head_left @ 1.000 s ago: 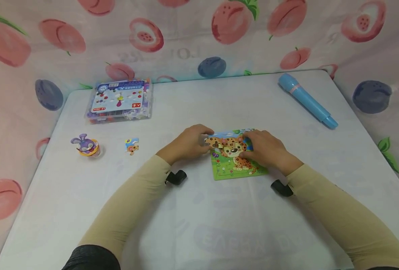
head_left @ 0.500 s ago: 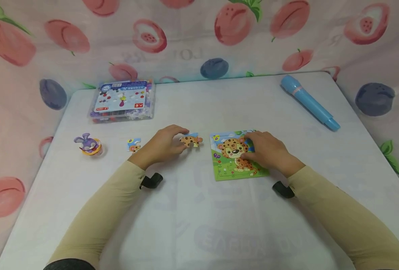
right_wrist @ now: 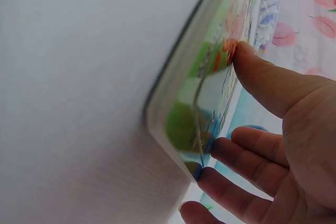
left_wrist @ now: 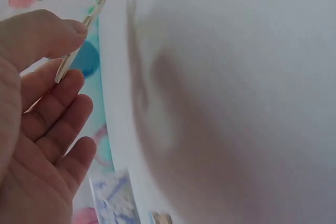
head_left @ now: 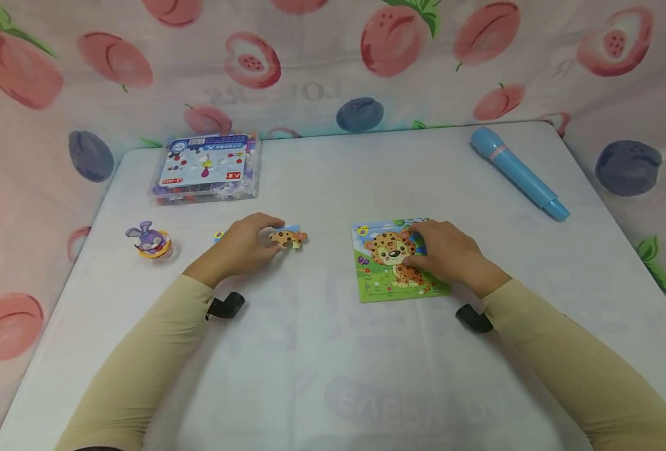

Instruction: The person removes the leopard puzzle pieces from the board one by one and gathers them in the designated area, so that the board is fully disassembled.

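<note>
My left hand [head_left: 243, 247] pinches a leopard-spotted jigsaw piece [head_left: 289, 238] between thumb and fingers, held to the left of the puzzle board. In the left wrist view the piece [left_wrist: 95, 13] appears edge-on, over the table. The square puzzle board [head_left: 375, 289] shows a leopard cub on green grass. My right hand [head_left: 451, 254] rests on the board's right side, the thumb on the picture and the other fingertips at its edge, as the right wrist view shows. Another small puzzle piece [head_left: 218, 236] lies on the table, mostly hidden behind my left hand.
A clear plastic case [head_left: 206, 166] with a printed label sits at the back left. Nearer stands a small purple rabbit figure [head_left: 149, 240] in an orange-rimmed cup. A light-blue toy microphone [head_left: 519, 172] lies at the back right. Fruit-print cloth [head_left: 310, 56] rises behind the table [head_left: 310, 376].
My left hand has carried the spotted puzzle piece leftward, away from the board. It now covers most of the other loose piece. My right hand stays on the board.
</note>
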`<control>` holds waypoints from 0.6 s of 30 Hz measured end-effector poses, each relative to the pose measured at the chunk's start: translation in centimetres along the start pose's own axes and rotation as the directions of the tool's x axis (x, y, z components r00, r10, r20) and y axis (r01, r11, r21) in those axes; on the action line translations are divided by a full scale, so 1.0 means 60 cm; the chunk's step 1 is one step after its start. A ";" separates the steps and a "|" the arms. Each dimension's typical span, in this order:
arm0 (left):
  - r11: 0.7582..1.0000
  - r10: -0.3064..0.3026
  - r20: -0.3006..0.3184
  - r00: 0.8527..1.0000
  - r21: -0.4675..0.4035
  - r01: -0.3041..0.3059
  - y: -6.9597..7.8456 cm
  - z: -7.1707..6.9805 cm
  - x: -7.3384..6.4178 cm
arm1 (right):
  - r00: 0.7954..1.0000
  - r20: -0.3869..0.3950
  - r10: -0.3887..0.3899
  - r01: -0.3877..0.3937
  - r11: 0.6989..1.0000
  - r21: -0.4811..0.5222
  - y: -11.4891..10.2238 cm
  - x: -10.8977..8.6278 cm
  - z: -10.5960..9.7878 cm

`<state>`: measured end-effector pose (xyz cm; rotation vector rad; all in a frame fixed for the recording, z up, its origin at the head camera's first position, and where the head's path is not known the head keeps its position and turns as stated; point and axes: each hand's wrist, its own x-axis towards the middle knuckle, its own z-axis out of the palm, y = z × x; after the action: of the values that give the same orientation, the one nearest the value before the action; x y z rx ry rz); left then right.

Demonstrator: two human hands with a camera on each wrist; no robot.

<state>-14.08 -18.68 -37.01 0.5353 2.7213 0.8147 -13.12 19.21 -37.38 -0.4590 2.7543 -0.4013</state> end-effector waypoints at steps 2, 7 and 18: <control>1.000 -0.011 0.005 1.000 0.008 0.011 -0.007 -0.002 -0.003 | 1.000 -0.002 -0.001 0.001 1.000 0.001 -0.001 -0.001 0.000; 1.000 -0.013 0.015 1.000 0.027 0.013 -0.026 -0.005 -0.006 | 1.000 -0.004 -0.003 0.003 1.000 -0.004 -0.002 -0.002 -0.001; 0.998 0.009 0.019 1.000 0.057 -0.010 -0.053 -0.019 -0.014 | 1.000 -0.009 -0.006 0.006 1.000 -0.006 0.000 0.000 0.001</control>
<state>-14.59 -22.02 -37.79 0.5649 2.7341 0.7330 -13.09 19.18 -37.41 -0.4688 2.7641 -0.3977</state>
